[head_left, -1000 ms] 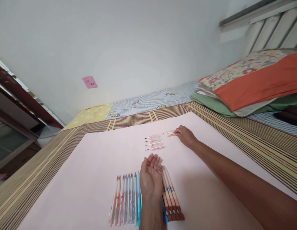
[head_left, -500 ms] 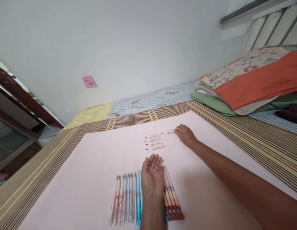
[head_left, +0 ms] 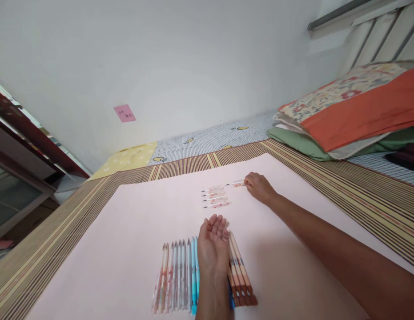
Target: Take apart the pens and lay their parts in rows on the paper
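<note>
Your left hand (head_left: pixel 213 244) covers the middle of the pen row (head_left: pixel 194 275); your right hand (head_left: pixel 258 188) hides one end of a slim refill (head_left: pixel 235 182). Left: palm up, fingers loosely extended. Right: fingertips pinch the refill over the pale sheet (head_left: pixel 126 231), just right of the refill group (head_left: pixel 217 205). Pink note (head_left: pixel 124 113): handwriting illegible.

No wording, brand or number can be read with certainty. One written item noted: a pink note (head_left: pixel 124 113) on the wall (head_left: pixel 193 66), above the far left corner of the sheet (head_left: pixel 103 249). It bears dark handwritten marks in two groups, one at its upper left, the other at its lower right; strokes too small and blurred to decipher. On the near part of the sheet, the brown pens (head_left: pixel 239 271) carry small dark patches mid-barrel; whether these are print cannot be determined.
</note>
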{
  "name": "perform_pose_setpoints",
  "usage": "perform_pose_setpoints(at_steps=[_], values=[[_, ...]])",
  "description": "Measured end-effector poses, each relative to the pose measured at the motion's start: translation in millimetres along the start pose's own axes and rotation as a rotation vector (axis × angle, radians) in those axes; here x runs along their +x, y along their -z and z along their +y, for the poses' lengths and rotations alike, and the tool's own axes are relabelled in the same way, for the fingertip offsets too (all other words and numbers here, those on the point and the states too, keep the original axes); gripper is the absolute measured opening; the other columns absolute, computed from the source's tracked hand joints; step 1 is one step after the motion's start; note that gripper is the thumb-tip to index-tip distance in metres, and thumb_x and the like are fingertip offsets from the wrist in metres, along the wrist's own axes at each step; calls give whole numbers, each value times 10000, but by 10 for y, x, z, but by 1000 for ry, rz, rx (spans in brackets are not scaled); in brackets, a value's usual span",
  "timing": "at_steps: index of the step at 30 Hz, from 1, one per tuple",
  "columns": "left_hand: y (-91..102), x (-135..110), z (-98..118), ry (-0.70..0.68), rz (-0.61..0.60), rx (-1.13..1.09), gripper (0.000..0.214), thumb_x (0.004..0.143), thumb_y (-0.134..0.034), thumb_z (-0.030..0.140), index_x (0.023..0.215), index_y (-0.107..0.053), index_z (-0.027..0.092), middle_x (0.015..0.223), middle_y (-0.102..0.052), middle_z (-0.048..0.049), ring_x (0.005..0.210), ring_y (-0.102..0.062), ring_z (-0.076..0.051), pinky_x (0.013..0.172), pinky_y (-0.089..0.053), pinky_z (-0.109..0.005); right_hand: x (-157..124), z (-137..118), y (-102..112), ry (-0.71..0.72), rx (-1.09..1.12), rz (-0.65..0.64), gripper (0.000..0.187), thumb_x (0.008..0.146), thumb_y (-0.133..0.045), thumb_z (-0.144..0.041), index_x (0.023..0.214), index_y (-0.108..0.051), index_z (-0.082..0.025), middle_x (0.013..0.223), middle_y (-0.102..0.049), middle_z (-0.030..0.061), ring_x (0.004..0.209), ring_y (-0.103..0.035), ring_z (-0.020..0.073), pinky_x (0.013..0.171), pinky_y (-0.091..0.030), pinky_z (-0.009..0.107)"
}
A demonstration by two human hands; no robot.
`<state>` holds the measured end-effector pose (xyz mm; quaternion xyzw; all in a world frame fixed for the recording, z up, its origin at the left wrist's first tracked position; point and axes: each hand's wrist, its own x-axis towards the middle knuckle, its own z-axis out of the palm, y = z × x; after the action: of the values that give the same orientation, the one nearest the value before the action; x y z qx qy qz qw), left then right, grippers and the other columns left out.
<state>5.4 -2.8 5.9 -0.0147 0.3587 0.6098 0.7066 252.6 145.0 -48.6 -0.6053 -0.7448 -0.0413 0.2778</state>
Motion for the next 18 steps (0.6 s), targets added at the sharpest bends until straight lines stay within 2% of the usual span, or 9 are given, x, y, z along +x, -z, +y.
perform_pose_setpoints(at_steps=[18], values=[[-8,-10,-8,8,8,17,222,974,-560,238,886,-698,88,959,-700,-151,802,-703,-186,578,-547,-239,79,50,52,108,-93,-43,207,867,-509,-44,838,-662,-181,934,-675,103,886,-563,238,781,-321,344]])
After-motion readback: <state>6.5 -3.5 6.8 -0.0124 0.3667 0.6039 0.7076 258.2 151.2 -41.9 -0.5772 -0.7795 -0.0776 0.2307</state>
